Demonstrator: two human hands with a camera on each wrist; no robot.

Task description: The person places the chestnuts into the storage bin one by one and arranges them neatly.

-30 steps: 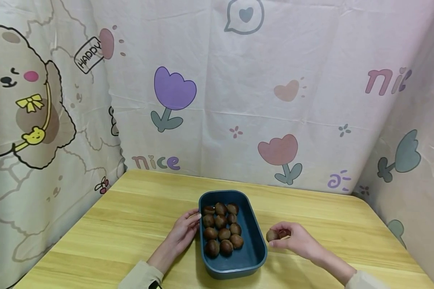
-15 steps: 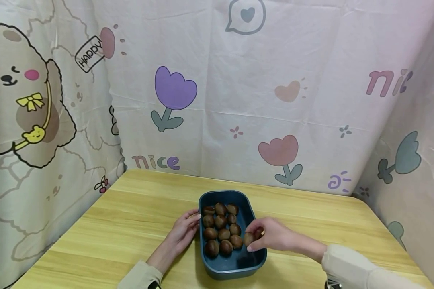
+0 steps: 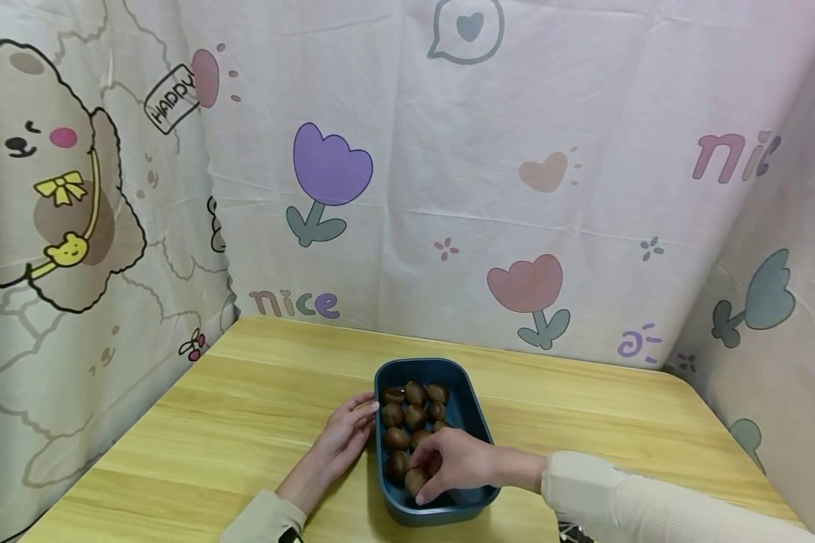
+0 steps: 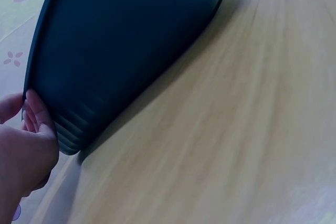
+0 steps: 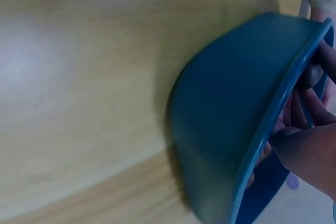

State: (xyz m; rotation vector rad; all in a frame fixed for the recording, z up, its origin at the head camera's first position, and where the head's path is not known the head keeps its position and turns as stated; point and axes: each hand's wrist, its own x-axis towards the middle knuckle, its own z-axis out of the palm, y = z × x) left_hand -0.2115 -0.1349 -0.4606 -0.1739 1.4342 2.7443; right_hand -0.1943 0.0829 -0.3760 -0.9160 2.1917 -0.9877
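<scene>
A deep blue oblong container holds several brown chestnuts in rows, mostly toward its left side. My right hand reaches over the right rim into the near end and pinches a chestnut between thumb and fingers. Another dark brown nut shows inside its curl. In the right wrist view, a rounded nut sits at the fingers, just behind the rim. At the container's left side, my left hand rests with relaxed fingers against the outer wall; the left wrist view shows these fingers right at the rim.
The container stands on a light wood-grain table. Printed cloth curtains hang behind the table and along both sides. Pale sleeves cover both forearms.
My right hand has moved left with its chestnuts, from beside the container to over its near end, now covering some of the nuts there. The left hand and the container have stayed put.
</scene>
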